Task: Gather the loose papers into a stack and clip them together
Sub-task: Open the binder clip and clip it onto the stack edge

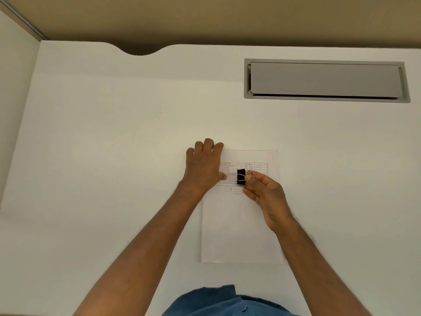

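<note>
A stack of white papers (241, 226) lies squared up on the white desk, its top sheet printed with a small table and some handwriting. My left hand (202, 166) rests flat on the stack's upper left corner, fingers spread past the far edge. My right hand (264, 193) hovers over the upper middle of the sheet and pinches the wire handles of a black binder clip (241, 176). The clip looks like two black bodies side by side; whether it touches the paper I cannot tell.
The white desk (114, 156) has a grey hinged cable flap (325, 79) set into it at the far right and a curved cut-out in its far edge. A partition wall rises along the left. My blue shirt shows at the bottom.
</note>
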{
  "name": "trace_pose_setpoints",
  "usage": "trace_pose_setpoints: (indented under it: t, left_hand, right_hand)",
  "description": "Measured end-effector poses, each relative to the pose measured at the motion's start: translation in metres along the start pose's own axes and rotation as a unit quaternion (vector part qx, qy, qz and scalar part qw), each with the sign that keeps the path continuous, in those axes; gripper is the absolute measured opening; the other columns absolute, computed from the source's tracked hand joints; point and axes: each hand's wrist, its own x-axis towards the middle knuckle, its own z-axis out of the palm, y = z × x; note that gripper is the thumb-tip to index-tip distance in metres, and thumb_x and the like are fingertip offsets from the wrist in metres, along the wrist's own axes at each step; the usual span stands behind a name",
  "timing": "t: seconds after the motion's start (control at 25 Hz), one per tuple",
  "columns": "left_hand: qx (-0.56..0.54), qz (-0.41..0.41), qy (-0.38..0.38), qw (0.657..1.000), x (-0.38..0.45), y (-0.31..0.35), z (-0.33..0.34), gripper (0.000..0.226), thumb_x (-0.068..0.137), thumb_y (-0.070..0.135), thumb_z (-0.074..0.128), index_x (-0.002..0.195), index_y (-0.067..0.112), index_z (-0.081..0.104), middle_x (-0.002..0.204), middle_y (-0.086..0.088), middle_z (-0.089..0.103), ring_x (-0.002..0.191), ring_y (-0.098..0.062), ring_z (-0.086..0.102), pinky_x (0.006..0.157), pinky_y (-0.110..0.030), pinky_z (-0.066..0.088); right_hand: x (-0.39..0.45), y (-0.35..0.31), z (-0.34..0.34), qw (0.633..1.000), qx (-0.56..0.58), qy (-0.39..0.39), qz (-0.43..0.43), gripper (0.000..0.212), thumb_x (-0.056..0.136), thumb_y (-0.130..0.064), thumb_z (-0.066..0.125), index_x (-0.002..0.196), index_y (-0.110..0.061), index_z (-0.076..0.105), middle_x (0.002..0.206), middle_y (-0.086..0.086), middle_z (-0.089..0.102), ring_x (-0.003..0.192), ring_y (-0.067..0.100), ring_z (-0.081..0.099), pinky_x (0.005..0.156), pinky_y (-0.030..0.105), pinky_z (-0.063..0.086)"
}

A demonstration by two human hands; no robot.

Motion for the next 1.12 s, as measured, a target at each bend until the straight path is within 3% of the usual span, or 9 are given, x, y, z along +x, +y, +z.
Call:
trace_pose_setpoints:
  t: [0.24, 0.48, 0.64, 0.8, 0.92, 1.12]
  left_hand:
    - [0.015, 0.000, -0.061, 0.998, 0.025, 0.003, -0.015, 0.101, 0.064, 0.055, 0.089, 0.144, 0.024, 0.037, 0.136, -0.003, 0.049, 0.127, -0.028, 0.044, 0.103, -0.046, 0.038]
    - [0.064, 0.001, -0.117, 0.991, 0.035, 0.009, -0.020, 0.086, 0.071, 0.057, 0.084, 0.139, 0.018, 0.047, 0.135, -0.006, 0.052, 0.130, -0.028, 0.045, 0.104, -0.045, 0.036]
    - [0.025, 0.013, -0.076, 0.997, 0.025, 0.005, -0.018, 0.078, 0.071, 0.053, 0.086, 0.131, 0.014, 0.055, 0.133, -0.006, 0.045, 0.123, -0.028, 0.042, 0.094, -0.040, 0.043]
    - [0.051, 0.039, -0.029, 0.998, 0.019, 0.009, -0.012, 0.077, 0.073, 0.049, 0.086, 0.133, 0.015, 0.051, 0.132, -0.004, 0.050, 0.122, -0.026, 0.046, 0.095, -0.039, 0.040]
    - [0.045, 0.028, -0.044, 0.998, 0.023, 0.013, -0.015, 0.086, 0.070, 0.046, 0.090, 0.135, 0.015, 0.044, 0.130, -0.005, 0.054, 0.121, -0.028, 0.051, 0.095, -0.041, 0.040]
    - [0.027, -0.010, -0.115, 0.993, 0.030, 0.014, -0.023, 0.090, 0.070, 0.046, 0.090, 0.140, 0.012, 0.044, 0.136, -0.011, 0.044, 0.121, -0.031, 0.053, 0.093, -0.044, 0.046]
  right_hand:
    - [0.001, -0.001, 0.003, 1.000, 0.007, 0.017, -0.003, 0.027, 0.091, -0.017, 0.075, 0.117, -0.010, 0.072, 0.108, 0.007, 0.080, 0.102, 0.021, 0.076, 0.089, 0.033, 0.060]
    - [0.002, 0.000, 0.004, 1.000, 0.012, 0.020, -0.004, 0.027, 0.091, -0.016, 0.075, 0.117, -0.011, 0.072, 0.107, 0.006, 0.080, 0.101, 0.020, 0.077, 0.088, 0.031, 0.061]
    - [0.001, 0.001, 0.003, 1.000, 0.013, 0.017, -0.005, 0.029, 0.091, -0.017, 0.074, 0.119, -0.009, 0.071, 0.107, 0.006, 0.080, 0.102, 0.020, 0.076, 0.088, 0.031, 0.061]
    - [0.001, 0.001, 0.003, 1.000, 0.010, 0.020, -0.007, 0.030, 0.091, -0.017, 0.075, 0.119, -0.009, 0.071, 0.108, 0.005, 0.080, 0.103, 0.020, 0.076, 0.090, 0.032, 0.061]
    - [0.001, 0.001, 0.003, 1.000, 0.010, 0.019, -0.007, 0.029, 0.091, -0.017, 0.075, 0.118, -0.009, 0.071, 0.107, 0.005, 0.080, 0.103, 0.020, 0.076, 0.090, 0.031, 0.061]
    - [0.001, 0.002, 0.004, 1.000, 0.011, 0.022, -0.007, 0.033, 0.090, -0.017, 0.075, 0.122, -0.008, 0.070, 0.110, 0.007, 0.079, 0.104, 0.021, 0.076, 0.091, 0.033, 0.061]
